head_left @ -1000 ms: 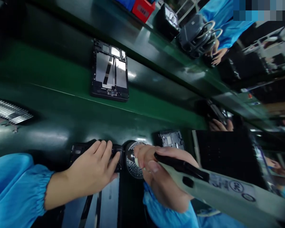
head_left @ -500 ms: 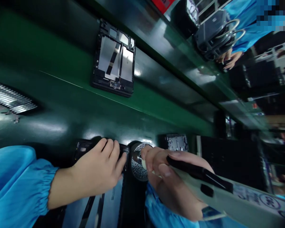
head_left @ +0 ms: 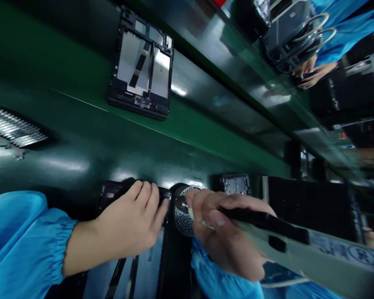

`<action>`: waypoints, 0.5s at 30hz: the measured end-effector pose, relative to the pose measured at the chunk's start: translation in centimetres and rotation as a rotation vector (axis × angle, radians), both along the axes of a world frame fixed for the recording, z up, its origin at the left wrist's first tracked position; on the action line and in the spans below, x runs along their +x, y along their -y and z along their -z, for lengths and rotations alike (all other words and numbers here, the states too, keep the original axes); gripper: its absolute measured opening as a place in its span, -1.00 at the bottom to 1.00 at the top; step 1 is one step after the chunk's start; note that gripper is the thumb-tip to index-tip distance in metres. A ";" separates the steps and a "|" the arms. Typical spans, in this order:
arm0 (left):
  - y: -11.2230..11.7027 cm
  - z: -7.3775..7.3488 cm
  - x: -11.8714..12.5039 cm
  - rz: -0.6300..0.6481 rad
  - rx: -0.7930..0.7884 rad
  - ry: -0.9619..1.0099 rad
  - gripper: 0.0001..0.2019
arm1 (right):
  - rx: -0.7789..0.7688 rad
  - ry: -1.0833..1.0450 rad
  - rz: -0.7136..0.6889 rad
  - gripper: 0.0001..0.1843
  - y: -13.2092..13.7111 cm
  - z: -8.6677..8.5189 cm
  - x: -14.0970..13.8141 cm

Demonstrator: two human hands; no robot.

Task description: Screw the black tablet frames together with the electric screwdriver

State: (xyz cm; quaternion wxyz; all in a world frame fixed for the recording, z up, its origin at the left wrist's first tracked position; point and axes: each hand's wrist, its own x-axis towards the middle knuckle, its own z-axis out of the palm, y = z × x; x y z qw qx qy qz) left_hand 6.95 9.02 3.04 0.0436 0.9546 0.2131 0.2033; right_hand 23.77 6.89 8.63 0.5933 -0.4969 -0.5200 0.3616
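My left hand [head_left: 127, 222] lies over the top end of an opened tablet [head_left: 143, 270], its fingers curled along the dark edge. Blue-grey panels and black ribbon strips show inside the tablet below my wrist. In my right hand [head_left: 227, 232] is an electric screwdriver [head_left: 299, 249] with a pale body and a black lever, my fingers wrapped round its front part. Its metal tip is over a round metal dish [head_left: 182, 220] with a dimpled or perforated face, just right of the tablet. Whether the tip touches the dish I cannot tell.
A stack of black tablet frames [head_left: 140, 97] sits on the green belt [head_left: 199, 143] ahead. Thin metallic parts [head_left: 12, 124] lie in a row at left. A small grey part box [head_left: 237, 184] and a black box [head_left: 308, 203] stand at right. Across the line, a co-worker's hands [head_left: 314, 74] show.
The stack of frames on the belt has shifted left and away. The dish and the screwdriver appear slightly further right in the view. Both hands keep nearly the same pose.
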 end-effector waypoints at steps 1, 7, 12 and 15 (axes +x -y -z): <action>0.0 0.0 -0.1 0.009 -0.014 -0.013 -0.57 | 0.006 0.010 -0.017 -0.70 0.1 -0.1 0.2; -0.5 0.1 -0.2 0.054 -0.023 -0.029 -0.57 | 0.021 0.008 -0.029 -0.64 1.5 -0.4 2.6; -0.8 0.2 -0.4 0.062 -0.021 -0.004 -0.59 | 0.038 0.020 -0.014 -0.63 2.1 0.5 3.2; -0.8 0.3 -0.4 0.065 -0.035 -0.008 -0.59 | 0.024 0.026 0.002 -0.65 2.1 0.9 3.3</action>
